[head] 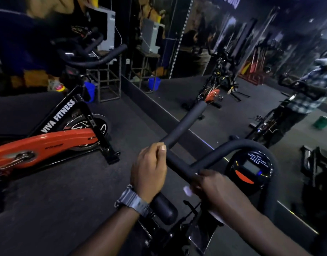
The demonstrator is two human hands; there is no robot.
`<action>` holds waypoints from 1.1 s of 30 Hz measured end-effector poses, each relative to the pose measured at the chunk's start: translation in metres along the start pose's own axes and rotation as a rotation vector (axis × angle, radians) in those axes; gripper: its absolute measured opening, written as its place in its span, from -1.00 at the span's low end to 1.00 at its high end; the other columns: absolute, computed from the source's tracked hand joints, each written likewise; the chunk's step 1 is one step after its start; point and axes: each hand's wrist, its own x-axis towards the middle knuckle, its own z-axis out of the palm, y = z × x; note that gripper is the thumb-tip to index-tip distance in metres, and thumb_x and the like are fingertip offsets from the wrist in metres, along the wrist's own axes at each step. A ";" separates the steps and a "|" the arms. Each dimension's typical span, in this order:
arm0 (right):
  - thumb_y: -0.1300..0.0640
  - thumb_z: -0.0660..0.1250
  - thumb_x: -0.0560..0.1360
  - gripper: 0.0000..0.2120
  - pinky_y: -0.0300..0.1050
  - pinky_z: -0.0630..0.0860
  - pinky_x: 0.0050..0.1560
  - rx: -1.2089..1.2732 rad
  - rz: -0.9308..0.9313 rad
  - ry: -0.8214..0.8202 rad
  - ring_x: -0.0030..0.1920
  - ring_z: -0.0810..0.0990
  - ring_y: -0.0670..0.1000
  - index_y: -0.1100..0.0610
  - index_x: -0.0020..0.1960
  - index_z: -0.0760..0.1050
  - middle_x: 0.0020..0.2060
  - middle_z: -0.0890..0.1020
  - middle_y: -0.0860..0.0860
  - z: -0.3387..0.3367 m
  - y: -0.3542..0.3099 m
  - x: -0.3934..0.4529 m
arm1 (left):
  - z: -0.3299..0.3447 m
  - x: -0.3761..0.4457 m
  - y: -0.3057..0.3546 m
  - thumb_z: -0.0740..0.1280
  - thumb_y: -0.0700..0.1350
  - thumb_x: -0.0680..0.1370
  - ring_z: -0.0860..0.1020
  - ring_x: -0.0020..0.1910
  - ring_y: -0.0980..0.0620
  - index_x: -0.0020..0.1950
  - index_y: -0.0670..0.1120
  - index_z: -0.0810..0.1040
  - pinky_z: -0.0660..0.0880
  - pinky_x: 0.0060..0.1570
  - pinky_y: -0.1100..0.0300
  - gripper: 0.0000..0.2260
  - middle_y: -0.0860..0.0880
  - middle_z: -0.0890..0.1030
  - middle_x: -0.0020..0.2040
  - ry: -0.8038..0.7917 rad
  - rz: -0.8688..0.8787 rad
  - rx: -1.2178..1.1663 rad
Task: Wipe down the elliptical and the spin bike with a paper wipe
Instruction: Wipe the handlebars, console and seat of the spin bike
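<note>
A black foam-covered handlebar [186,122] of the machine in front of me runs from the lower middle up towards the mirror. My left hand [149,169], with a watch on the wrist, grips this bar near its bend. My right hand [212,187] curls around the bar's lower curved part; a small pale bit, maybe the paper wipe [187,191], shows at its fingertips. The round console [251,169] with a small screen sits just right of my hands. An orange and black spin bike [53,133] marked VIVA FITNESS stands to the left.
A wall mirror [223,61] runs along the right, reflecting bikes and a person in a checked shirt. A blue bucket [89,91] and a metal stand [109,84] are at the back. The dark rubber floor [57,191] lies between the machines.
</note>
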 end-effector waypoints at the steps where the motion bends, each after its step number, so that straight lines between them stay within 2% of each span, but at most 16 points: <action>1: 0.00 0.23 0.56 -0.87 -0.06 0.49 -0.13 -0.007 0.024 -0.013 0.02 0.60 0.06 -0.02 0.07 0.49 -0.03 0.51 -0.05 0.000 0.001 0.000 | 0.000 0.001 -0.001 0.04 0.13 0.60 0.59 0.06 0.01 0.11 0.02 0.60 0.49 0.01 0.10 -0.62 0.05 0.66 0.03 -0.018 0.038 0.037; 4: 0.09 0.24 0.53 -0.82 0.03 0.55 -0.11 -0.027 -0.027 0.120 0.01 0.59 0.17 0.06 0.12 0.45 -0.02 0.54 0.06 0.009 -0.008 0.034 | 0.007 0.003 -0.001 0.10 0.07 0.58 0.58 0.17 -0.01 0.07 -0.03 0.62 0.50 0.16 0.03 -0.65 -0.01 0.67 0.06 -0.146 0.211 0.135; 7: 0.16 0.28 0.52 -0.79 0.05 0.55 -0.07 -0.001 -0.002 0.254 0.05 0.55 0.14 0.11 0.16 0.44 0.01 0.51 0.07 0.012 -0.012 0.050 | 0.010 0.001 0.001 0.10 0.02 0.56 0.56 0.25 -0.02 0.12 -0.07 0.62 0.49 0.24 0.01 -0.64 -0.03 0.67 0.14 -0.231 0.330 0.221; 9: 0.18 0.34 0.48 -0.74 0.03 0.55 -0.17 0.009 0.015 0.262 0.00 0.56 0.14 0.08 0.16 0.43 -0.01 0.51 0.05 0.015 -0.002 0.019 | 0.009 -0.002 0.002 0.11 0.01 0.55 0.53 0.28 0.03 0.13 -0.04 0.63 0.43 0.29 0.06 -0.65 0.04 0.65 0.16 -0.264 0.374 0.218; 11: 0.13 0.45 0.37 -0.71 -0.06 0.54 -0.35 0.045 -0.001 0.272 -0.14 0.59 0.08 0.00 0.03 0.43 -0.13 0.52 -0.01 0.021 0.011 -0.027 | 0.009 -0.006 0.007 0.10 0.04 0.56 0.50 0.32 0.07 0.19 -0.01 0.61 0.30 0.36 0.19 -0.62 0.09 0.62 0.21 -0.319 0.420 0.233; 13: 0.07 0.48 0.35 -0.74 -0.12 0.52 -0.39 0.071 0.023 0.288 -0.18 0.57 0.00 -0.04 -0.08 0.42 -0.19 0.49 -0.08 0.029 0.025 -0.060 | 0.013 -0.014 0.017 0.07 0.10 0.57 0.44 0.37 0.11 0.30 0.01 0.55 0.15 0.42 0.30 -0.58 0.11 0.57 0.28 -0.388 0.461 0.260; 15: 0.11 0.53 0.31 -0.71 -0.16 0.51 -0.39 0.062 0.052 0.310 -0.20 0.56 -0.03 -0.04 -0.13 0.44 -0.21 0.48 -0.11 0.036 0.033 -0.072 | 0.017 -0.021 0.027 0.10 0.10 0.59 0.39 0.39 0.12 0.39 -0.01 0.48 0.08 0.42 0.36 -0.57 0.10 0.51 0.35 -0.441 0.454 0.248; 18: 0.12 0.55 0.32 -0.74 -0.14 0.51 -0.37 0.065 0.096 0.376 -0.20 0.55 0.00 0.00 -0.11 0.49 -0.19 0.48 -0.08 0.039 0.041 -0.075 | 0.024 -0.023 0.039 0.20 0.07 0.62 0.39 0.38 0.08 0.42 -0.03 0.43 0.24 0.38 0.27 -0.60 0.07 0.47 0.37 -0.453 0.415 0.210; 20: 0.04 0.48 0.39 -0.79 -0.11 0.52 -0.36 0.090 0.118 0.423 -0.15 0.56 0.01 0.01 -0.02 0.52 -0.14 0.50 -0.07 0.036 0.048 -0.079 | 0.026 -0.023 0.040 0.24 0.06 0.62 0.38 0.37 0.10 0.43 -0.02 0.41 0.28 0.33 0.26 -0.60 0.08 0.46 0.38 -0.449 0.397 0.198; 22: -0.03 0.36 0.46 -0.78 -0.11 0.54 -0.33 0.104 0.094 0.509 -0.12 0.57 0.00 0.01 0.06 0.53 -0.09 0.52 -0.06 0.031 0.058 -0.088 | 0.027 -0.023 0.039 0.22 0.09 0.62 0.36 0.37 0.14 0.45 0.01 0.40 0.27 0.30 0.30 -0.59 0.11 0.44 0.38 -0.450 0.382 0.190; 26: 0.06 0.44 0.46 -0.85 -0.09 0.52 -0.24 0.134 0.174 0.714 -0.15 0.58 0.02 0.06 0.01 0.60 -0.12 0.57 -0.03 0.019 0.063 -0.090 | 0.029 -0.024 0.036 0.07 0.24 0.56 0.36 0.36 0.16 0.45 0.04 0.39 0.28 0.31 0.29 -0.47 0.14 0.44 0.37 -0.468 0.381 0.181; 30: -0.03 0.33 0.48 -0.82 -0.15 0.48 -0.39 0.058 0.113 0.589 -0.18 0.55 0.00 0.01 0.02 0.58 -0.15 0.50 -0.05 0.033 0.041 -0.070 | 0.030 -0.024 0.034 0.00 0.30 0.52 0.39 0.35 0.13 0.42 0.02 0.42 0.32 0.32 0.22 -0.41 0.12 0.47 0.35 -0.456 0.381 0.179; 33: 0.05 0.36 0.49 -0.84 -0.17 0.49 -0.25 0.154 0.136 0.654 -0.15 0.55 0.02 0.05 0.04 0.60 -0.13 0.53 -0.04 0.027 0.058 -0.081 | 0.029 -0.025 0.033 0.00 0.29 0.53 0.37 0.37 0.13 0.44 0.04 0.41 0.29 0.35 0.23 -0.41 0.13 0.46 0.38 -0.441 0.390 0.191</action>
